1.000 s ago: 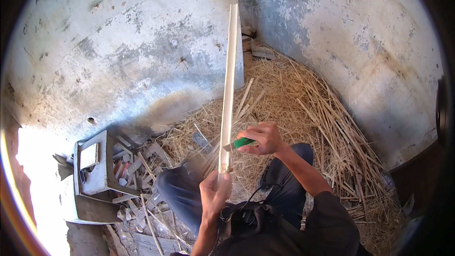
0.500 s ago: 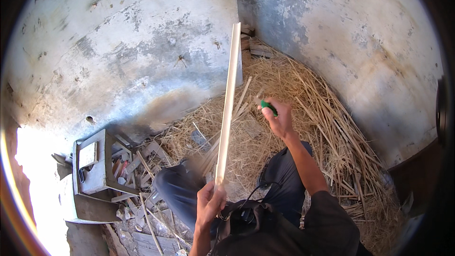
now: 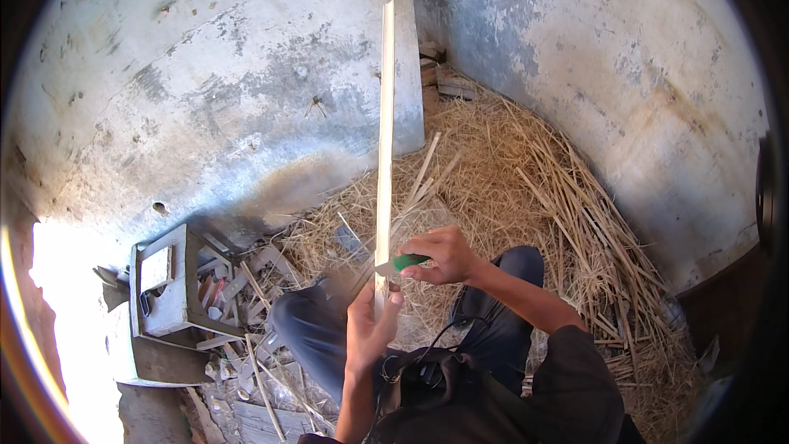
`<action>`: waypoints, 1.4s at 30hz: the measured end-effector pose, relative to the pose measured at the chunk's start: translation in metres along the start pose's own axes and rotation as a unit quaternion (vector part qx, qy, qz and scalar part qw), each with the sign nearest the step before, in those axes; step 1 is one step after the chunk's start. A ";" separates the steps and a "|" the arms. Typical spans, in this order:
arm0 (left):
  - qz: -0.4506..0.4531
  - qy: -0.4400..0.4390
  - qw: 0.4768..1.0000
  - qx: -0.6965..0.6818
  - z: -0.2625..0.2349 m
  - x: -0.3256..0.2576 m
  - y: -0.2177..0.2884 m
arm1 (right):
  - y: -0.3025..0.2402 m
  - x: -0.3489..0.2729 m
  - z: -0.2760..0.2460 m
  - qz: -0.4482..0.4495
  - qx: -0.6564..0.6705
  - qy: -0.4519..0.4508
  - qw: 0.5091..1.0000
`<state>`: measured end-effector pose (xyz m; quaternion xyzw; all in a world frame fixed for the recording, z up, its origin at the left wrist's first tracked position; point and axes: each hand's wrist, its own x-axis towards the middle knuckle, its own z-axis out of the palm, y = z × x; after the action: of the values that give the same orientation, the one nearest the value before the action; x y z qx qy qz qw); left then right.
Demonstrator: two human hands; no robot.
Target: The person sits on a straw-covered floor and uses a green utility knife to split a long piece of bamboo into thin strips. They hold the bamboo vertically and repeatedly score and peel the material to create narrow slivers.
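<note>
I hold a long pale cane strip [image 3: 385,140] upright in front of me. My left hand [image 3: 370,325] grips its lower end. In my right hand [image 3: 444,253] is a green-handled knife [image 3: 404,263], its blade set against the strip just above my left hand. My knees in dark trousers [image 3: 316,333] sit below both hands.
A heap of dry straw and split cane strips [image 3: 526,189] covers the floor to the right and behind. A grey concrete block [image 3: 168,284] with scraps around it lies at the left. Rough plastered walls [image 3: 246,74] close in the corner.
My right hand swung out along the strip to the upper right, then came back down. The knife now meets the strip near my left hand again.
</note>
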<state>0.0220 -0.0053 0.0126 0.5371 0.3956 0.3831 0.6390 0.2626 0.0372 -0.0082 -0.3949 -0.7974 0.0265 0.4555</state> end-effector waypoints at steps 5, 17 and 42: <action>0.046 0.001 0.996 0.075 -0.001 0.006 -0.009 | 0.000 0.000 -0.003 0.018 -0.004 -0.008 1.000; 0.005 -0.016 1.000 0.008 -0.003 0.006 -0.011 | 0.005 0.004 -0.006 -0.012 -0.065 0.038 0.997; -0.036 -0.042 0.993 0.107 -0.032 -0.057 -0.043 | 0.084 -0.001 -0.071 0.267 -0.068 0.230 0.933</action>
<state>-0.0273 -0.0508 -0.0280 0.6034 0.4260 0.2920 0.6076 0.3672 0.0721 -0.0009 -0.6187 -0.5357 0.0012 0.5746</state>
